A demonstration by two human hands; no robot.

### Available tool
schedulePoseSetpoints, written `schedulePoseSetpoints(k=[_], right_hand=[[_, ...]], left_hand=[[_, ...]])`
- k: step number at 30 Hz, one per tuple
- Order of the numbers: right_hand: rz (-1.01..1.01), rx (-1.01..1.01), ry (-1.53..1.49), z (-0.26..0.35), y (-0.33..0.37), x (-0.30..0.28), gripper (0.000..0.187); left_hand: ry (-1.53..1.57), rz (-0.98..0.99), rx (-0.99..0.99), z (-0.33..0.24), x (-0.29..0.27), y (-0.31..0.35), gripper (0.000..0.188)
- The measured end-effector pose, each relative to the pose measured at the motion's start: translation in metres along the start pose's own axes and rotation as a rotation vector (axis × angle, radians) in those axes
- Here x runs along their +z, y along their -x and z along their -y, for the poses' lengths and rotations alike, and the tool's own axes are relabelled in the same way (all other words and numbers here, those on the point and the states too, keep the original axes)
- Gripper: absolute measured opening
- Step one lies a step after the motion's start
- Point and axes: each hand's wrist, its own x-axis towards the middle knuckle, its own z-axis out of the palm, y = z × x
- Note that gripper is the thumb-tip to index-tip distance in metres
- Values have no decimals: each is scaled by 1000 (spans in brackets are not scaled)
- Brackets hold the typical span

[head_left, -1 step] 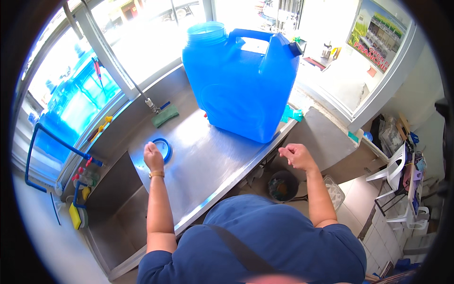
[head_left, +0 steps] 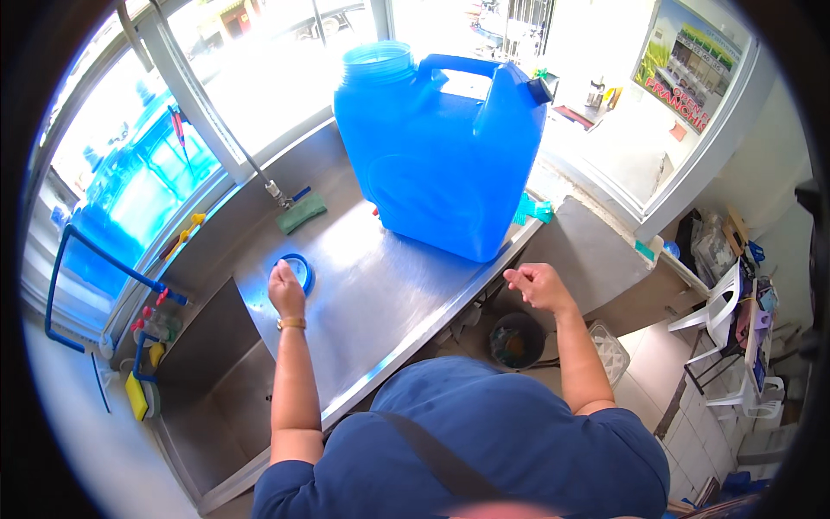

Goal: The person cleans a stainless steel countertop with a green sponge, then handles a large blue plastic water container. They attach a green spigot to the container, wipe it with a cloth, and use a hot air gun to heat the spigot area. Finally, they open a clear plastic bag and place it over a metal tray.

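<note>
Standing upright on the steel counter (head_left: pixel 363 316), the blue jug (head_left: pixel 441 160) has a round blue lid (head_left: pixel 305 272) to its left. The left hand (head_left: pixel 286 292), curled, overlaps that lid; whether it grips anything cannot be told. Near the jug's right corner, the right hand (head_left: pixel 539 286) is folded closed, visibly holding nothing.

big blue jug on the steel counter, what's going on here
A person stands at the steel counter with both hands raised and not touching the blue jug. The left hand is at a round blue lid; contact is unclear. The right hand is curled near the counter's front edge, apparently with nothing in it. The jug stands upright, its wide mouth uncovered.
</note>
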Motion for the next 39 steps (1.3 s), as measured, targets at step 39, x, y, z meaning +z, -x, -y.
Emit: schedulePoseSetpoints(k=[39], right_hand=[[79,87,276,-126,-6,19,52]], left_hand=[[-379,435,295,-102,25,104,57]])
